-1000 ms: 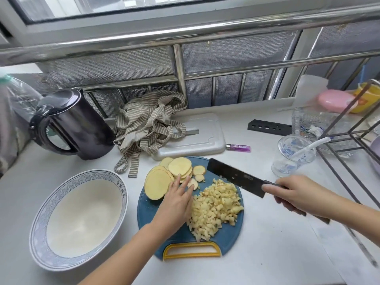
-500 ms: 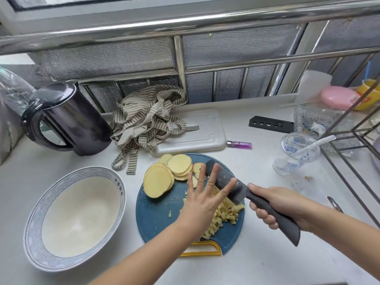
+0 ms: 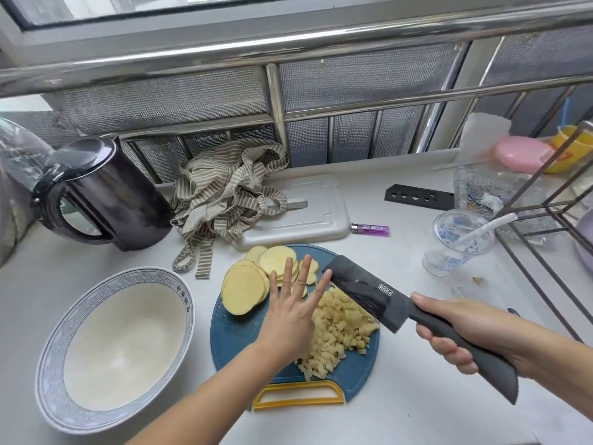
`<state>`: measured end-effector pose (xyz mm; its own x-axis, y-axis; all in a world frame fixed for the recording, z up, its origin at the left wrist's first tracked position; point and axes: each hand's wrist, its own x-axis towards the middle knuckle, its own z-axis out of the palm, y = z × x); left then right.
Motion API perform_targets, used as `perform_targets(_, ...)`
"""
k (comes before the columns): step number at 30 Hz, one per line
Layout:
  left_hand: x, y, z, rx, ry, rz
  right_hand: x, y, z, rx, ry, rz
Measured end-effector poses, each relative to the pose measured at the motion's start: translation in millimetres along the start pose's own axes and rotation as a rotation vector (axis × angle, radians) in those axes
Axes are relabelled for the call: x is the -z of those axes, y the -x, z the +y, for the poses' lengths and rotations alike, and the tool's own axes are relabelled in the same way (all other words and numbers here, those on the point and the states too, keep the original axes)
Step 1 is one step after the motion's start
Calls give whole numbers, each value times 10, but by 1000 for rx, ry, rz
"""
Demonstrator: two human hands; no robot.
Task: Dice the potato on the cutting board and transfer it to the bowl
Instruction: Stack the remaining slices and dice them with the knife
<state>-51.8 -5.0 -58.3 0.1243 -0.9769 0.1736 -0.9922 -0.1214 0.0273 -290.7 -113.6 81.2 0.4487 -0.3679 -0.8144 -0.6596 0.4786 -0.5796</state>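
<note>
A round blue cutting board (image 3: pixel 236 338) with a yellow handle lies in the middle of the counter. A heap of diced potato (image 3: pixel 341 332) covers its right half, and several potato slices (image 3: pixel 245 287) lie stacked at its far left. My left hand (image 3: pixel 293 311) hovers flat with fingers spread at the left edge of the dice. My right hand (image 3: pixel 465 329) grips the handle of a black cleaver (image 3: pixel 369 290), whose blade is tilted just above the far side of the heap. A large white bowl (image 3: pixel 54 351) with a blue rim stands empty to the left of the board.
A black kettle (image 3: pixel 106 194) stands at the back left, a striped cloth (image 3: pixel 224 191) on a grey tray (image 3: pixel 321 213) behind the board. A purple lighter (image 3: pixel 370 229), a glass cup (image 3: pixel 459 239) and a metal rack (image 3: pixel 545 203) sit to the right.
My left hand lifted off the slices and spread its fingers beside the dice. My right hand brought the cleaver down and left over the far side of the heap.
</note>
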Motion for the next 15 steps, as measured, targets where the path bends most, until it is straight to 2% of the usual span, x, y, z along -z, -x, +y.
perform_targets(3, -1, 9, -25, 35, 73, 26, 84, 58, 71, 24, 54, 25)
perform_targets(5, 1, 19, -38, 72, 235, 81, 101, 61, 124, 42, 95, 60)
perform_targets(9, 141, 24, -120, 290, 573, 75, 54, -51, 284, 126, 252, 132)
perform_targets(12, 225, 52, -189, 403, 659, 135, 1, -189, 437, 189, 332, 115)
perform_targets(15, 277, 95, -263, 443, 688, 92, -88, -324, 570, 222, 400, 80)
